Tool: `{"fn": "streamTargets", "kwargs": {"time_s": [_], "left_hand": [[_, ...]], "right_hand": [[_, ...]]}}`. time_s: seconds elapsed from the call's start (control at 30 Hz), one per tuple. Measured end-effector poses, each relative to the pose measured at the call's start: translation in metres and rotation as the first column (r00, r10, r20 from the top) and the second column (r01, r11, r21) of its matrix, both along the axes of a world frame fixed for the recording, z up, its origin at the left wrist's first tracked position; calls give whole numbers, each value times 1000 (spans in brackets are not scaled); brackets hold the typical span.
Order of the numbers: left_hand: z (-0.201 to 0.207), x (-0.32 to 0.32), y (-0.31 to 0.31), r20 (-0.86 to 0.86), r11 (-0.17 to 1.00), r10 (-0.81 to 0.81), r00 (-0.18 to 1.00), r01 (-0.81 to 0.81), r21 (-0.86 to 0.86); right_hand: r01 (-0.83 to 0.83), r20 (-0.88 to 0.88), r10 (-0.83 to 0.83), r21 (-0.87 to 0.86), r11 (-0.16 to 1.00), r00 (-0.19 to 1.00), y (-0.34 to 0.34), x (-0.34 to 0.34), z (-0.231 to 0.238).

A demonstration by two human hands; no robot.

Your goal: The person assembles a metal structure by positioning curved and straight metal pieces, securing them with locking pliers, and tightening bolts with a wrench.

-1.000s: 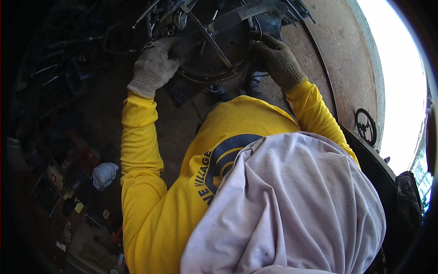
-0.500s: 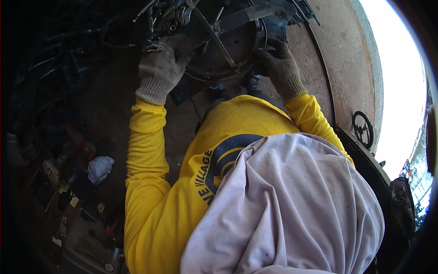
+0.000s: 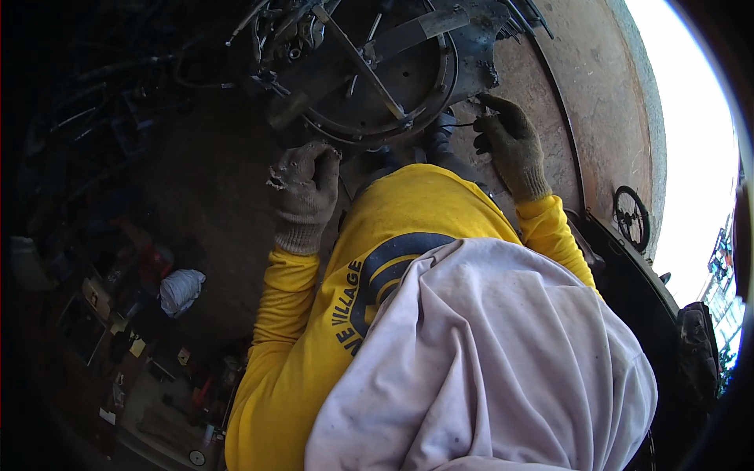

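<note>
My left hand (image 3: 305,182), in a grey-brown knit glove with a frayed patch, is below the near left side of a round metal ring (image 3: 357,139), apart from it. Its fingers are curled in; whatever they may hold is hidden. My right hand (image 3: 512,145), in a similar glove, is off the ring's right side with fingers apart. A thin dark line, like a wire, reaches toward its fingertips; I cannot tell if they touch it. The ring rests around a dark metal plate (image 3: 408,98). A flat bar (image 3: 361,63) crosses the ring at a slant.
Metal rods and fittings (image 3: 294,31) crowd the ring's far left. Dark metal pieces (image 3: 118,94) are piled farther left. A white bundle (image 3: 181,292) is at lower left. A long dark rod (image 3: 561,118) and a small spoked wheel (image 3: 631,218) are on the right.
Both my hands have come off the ring. The left moved nearer to me and right, its fingers curling; the right drew back slightly outward. The ring stays in about the same place.
</note>
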State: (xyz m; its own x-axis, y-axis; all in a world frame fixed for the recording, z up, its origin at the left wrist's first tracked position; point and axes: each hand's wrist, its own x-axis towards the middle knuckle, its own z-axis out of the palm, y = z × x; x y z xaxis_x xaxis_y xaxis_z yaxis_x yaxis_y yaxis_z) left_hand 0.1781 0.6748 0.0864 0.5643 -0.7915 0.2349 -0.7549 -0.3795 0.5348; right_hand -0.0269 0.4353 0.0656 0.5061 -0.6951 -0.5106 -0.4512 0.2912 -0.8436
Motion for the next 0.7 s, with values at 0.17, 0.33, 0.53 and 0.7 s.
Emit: {"fn": "streamTargets", "kwargs": {"time_s": [0.17,0.33,0.53,0.7], "left_hand": [[4,-16,-10,127,998,-40,991,33,54],[7,-17,-62,488,981,-137,862,185,-52],[-9,-13,-89,583,981,-114,804,183,-61],[0,-8,-94,566,961,-254,784,272,54]], "right_hand": [[-36,27,36,13,999,999,0,2,-8],[-48,19,47,53,997,999,5,2,-17],[-131,3,131,21,991,991,0,-5,-16],[-127,5,127,30,991,992,-7,-14,-26]]}}
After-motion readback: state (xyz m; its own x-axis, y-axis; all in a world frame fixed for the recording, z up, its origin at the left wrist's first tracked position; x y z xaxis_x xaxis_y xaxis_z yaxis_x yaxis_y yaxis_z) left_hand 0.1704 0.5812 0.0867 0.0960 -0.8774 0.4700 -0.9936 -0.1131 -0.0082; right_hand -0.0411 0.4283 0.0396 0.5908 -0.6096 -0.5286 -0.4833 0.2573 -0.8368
